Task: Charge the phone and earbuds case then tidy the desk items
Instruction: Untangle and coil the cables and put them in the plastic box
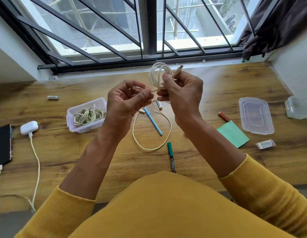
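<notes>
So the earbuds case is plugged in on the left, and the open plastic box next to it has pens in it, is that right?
Not quite. The head view shows the earbuds case plugged into a cable on the left, as you said, but the open plastic box beside it holds a bundle of coiled cables, not pens. The blue pen and green marker lie loose on the desk.

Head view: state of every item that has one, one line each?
Left hand: pinches the cable end near its plug.
Right hand: grips the coiled white cable.
White earbuds case: closed, cable plugged in.
Black phone: cable plugged in at the near end.
Clear plastic box: open, holds coiled cables.
Clear plastic lid: off, lying flat on the wooden desk.
Green marker: capped.
Blue pen: lying flat.
</notes>
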The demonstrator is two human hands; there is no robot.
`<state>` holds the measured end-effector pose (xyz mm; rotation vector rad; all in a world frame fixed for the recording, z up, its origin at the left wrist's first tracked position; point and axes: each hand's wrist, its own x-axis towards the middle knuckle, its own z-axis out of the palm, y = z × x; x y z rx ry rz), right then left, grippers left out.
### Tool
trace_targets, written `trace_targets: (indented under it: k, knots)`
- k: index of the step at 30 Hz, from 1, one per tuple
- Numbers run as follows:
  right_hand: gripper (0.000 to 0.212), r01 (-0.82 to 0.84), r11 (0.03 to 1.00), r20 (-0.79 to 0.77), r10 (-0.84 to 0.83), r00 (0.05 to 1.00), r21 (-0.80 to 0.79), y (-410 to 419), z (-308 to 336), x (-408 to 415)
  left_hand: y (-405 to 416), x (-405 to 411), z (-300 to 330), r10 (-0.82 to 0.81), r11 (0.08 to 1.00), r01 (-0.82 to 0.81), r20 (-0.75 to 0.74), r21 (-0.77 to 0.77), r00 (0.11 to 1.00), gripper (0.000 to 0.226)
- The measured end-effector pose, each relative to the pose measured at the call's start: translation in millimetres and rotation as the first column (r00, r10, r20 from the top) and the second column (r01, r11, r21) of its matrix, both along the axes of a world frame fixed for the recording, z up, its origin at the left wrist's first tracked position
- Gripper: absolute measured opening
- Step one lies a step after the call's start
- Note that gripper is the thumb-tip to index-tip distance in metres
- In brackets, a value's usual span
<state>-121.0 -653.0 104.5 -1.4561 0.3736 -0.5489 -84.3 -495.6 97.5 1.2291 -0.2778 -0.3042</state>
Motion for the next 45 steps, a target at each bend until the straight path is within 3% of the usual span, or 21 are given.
trace_targets:
  k: [5, 9, 11, 14, 16, 21, 28, 31, 36, 41, 45]
  knots:
    - [0.017, 0.06, 0.982, -0.012, -0.063, 0.998, -0.18, -0.4, 2.3, 1.0, 0.7, 0.4, 4.9, -0.091, 0.991, 0.062, 0.251, 0.12, 0.964, 0.031]
    - [0.013, 0.067, 0.967, -0.048, -0.081, 0.996, -0.246, -1.7, 2.7, 2.5, -1.4, 1.8, 9.8, -0.114, 0.961, -0.02, 0.457, 0.277, 0.882, 0.029]
    - [0.011, 0.041, 0.96, -0.06, -0.06, 0.996, -0.278, -3.8, 2.3, 2.1, -0.9, 5.3, 13.6, -0.142, 0.915, -0.135, 0.618, 0.38, 0.773, 0.023]
    - [0.01, -0.01, 0.955, -0.09, -0.018, 0.996, -0.297, -8.3, 1.2, 2.8, -1.2, 13.7, 14.9, -0.293, 0.816, -0.307, 0.808, 0.49, 0.511, 0.021]
    - [0.011, -0.031, 0.959, -0.1, 0.003, 0.995, -0.282, -10.2, 0.6, 3.7, -2.9, 15.5, 12.7, -0.341, 0.795, -0.326, 0.822, 0.511, 0.456, 0.02]
    - [0.02, -0.081, 0.995, -0.088, 0.075, 0.993, -0.064, -14.1, 7.9, 1.5, 2.7, 20.4, 2.3, -0.255, 0.768, -0.434, 0.847, 0.47, 0.466, 0.019]
    - [0.026, -0.208, 0.971, -0.02, 0.211, 0.977, 0.121, -10.3, 10.0, -3.1, 7.1, 17.2, -0.4, -0.099, 0.791, -0.417, 0.767, 0.447, 0.634, 0.02]
    - [0.026, -0.245, 0.96, 0.008, 0.246, 0.969, 0.137, -7.7, 8.0, -2.9, 5.4, 16.7, -2.6, -0.016, 0.841, -0.346, 0.66, 0.415, 0.751, 0.017]
    - [0.025, -0.269, 0.958, 0.008, 0.269, 0.963, 0.1, -6.4, 4.5, -2.1, 3.3, 14.6, 0.4, 0.098, 0.876, -0.31, 0.493, 0.37, 0.865, 0.021]
    - [0.023, -0.242, 0.967, 0.015, 0.242, 0.97, 0.079, -5.3, -0.4, -0.7, 1.2, 11.3, 3.2, 0.095, 0.941, -0.176, 0.273, 0.288, 0.957, 0.036]
    - [0.022, -0.263, 0.965, 0.024, 0.262, 0.965, 0.021, -6.1, -4.1, -2.5, 7.3, 17.0, 5.2, -0.011, 0.978, 0.017, -0.031, 0.206, 0.999, 0.057]
